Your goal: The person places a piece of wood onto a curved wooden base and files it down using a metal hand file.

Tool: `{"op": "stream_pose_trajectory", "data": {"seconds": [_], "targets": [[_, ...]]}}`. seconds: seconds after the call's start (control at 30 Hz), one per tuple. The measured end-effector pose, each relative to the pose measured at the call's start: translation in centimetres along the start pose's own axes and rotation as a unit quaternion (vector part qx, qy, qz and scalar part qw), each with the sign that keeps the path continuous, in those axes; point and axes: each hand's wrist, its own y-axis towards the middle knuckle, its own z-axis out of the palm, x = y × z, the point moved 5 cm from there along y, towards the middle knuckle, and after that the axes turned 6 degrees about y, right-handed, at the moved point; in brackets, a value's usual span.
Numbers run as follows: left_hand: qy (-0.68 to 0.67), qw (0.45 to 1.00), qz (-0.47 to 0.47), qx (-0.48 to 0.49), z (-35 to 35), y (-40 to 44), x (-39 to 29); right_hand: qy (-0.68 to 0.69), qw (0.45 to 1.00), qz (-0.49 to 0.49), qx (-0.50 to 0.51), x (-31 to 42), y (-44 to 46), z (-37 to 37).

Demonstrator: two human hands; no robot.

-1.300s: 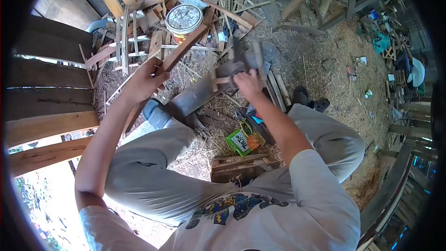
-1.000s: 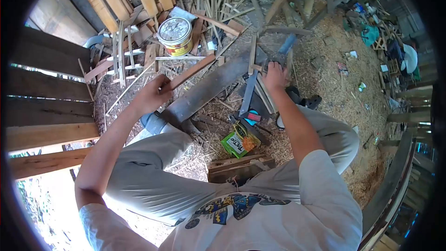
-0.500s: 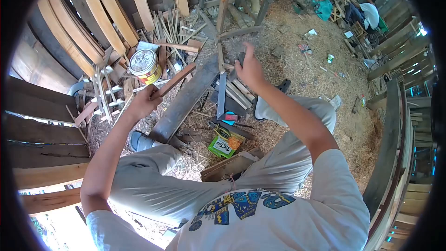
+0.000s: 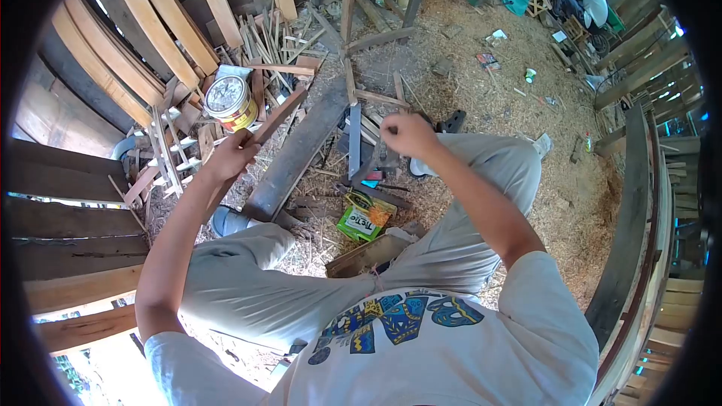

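Note:
My left hand (image 4: 232,156) is closed around one end of a flat reddish-brown wood strip (image 4: 281,115), which slants up and away over a thick dark plank (image 4: 297,162). To the right, my right hand (image 4: 410,135) has curled fingers above several thin wood pieces. A blurred dark grey object (image 4: 385,156) shows just beneath those fingers; its kind is unclear. Between the hands a grey flat bar (image 4: 354,139) meets narrow wood sticks at its far end. Nearer my legs lie a green packet (image 4: 361,223) and a small red item (image 4: 374,175).
A white and yellow bucket (image 4: 230,104) stands at the left among wood scraps. Long boards (image 4: 154,19) lean behind it. A wooden stand (image 4: 350,7) is ahead. Shavings cover the ground. Another person (image 4: 590,4) sits at the far right.
My right hand has come down and toward me, with its fingers more curled. My left hand and the strip have shifted slightly; the strip points more steeply away. The view has tilted a little.

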Motion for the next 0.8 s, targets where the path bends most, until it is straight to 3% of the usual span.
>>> {"op": "stream_pose_trajectory", "data": {"seconds": [0.07, 0.13, 0.2, 0.33, 0.4, 0.47, 0.6, 0.67, 0.73, 0.77, 0.8], "targets": [[-0.013, 1.000, 0.002, 0.004, 0.3, -0.7, 0.2, -0.061, 0.995, -0.022, 0.075, 2.1, -0.4, 1.5], [-0.018, 1.000, 0.017, 0.010, 0.8, -1.2, 0.7, -0.056, 0.992, -0.050, 0.101, 2.7, -0.5, 2.4], [-0.016, 1.000, 0.013, -0.023, 1.0, -1.7, 1.5, 0.015, 0.987, 0.002, 0.158, 3.0, -0.7, 2.8], [0.047, 0.999, 0.023, -0.013, 0.6, -2.6, 2.7, -0.022, 0.972, -0.075, 0.220, 4.2, -1.0, 4.1], [0.054, 0.995, 0.066, -0.051, 0.5, -3.0, 2.9, 0.021, 0.971, -0.084, 0.223, 3.9, -1.4, 5.3], [0.073, 0.993, 0.070, -0.061, 0.0, -3.7, 2.7, -0.002, 0.976, -0.162, 0.143, 3.9, -1.0, 5.3], [0.213, 0.966, 0.124, -0.075, -1.0, -2.9, 3.3, -0.127, 0.969, -0.185, 0.101, 6.5, 0.8, 3.6], [0.287, 0.946, 0.138, -0.067, -0.9, -1.5, 3.1, -0.170, 0.941, -0.292, -0.037, 7.7, 1.6, 1.8], [0.302, 0.940, 0.134, -0.081, -0.4, 0.8, 3.3, -0.115, 0.953, -0.274, -0.063, 7.8, 2.4, 0.9], [0.312, 0.935, 0.128, -0.105, -0.2, 2.0, 3.1, 0.072, 0.983, -0.135, -0.097, 6.2, 3.3, 0.0], [0.322, 0.930, 0.123, -0.128, 0.0, 3.1, 3.0, 0.253, 0.959, 0.015, -0.126, 4.2, 3.8, -0.3]]}}
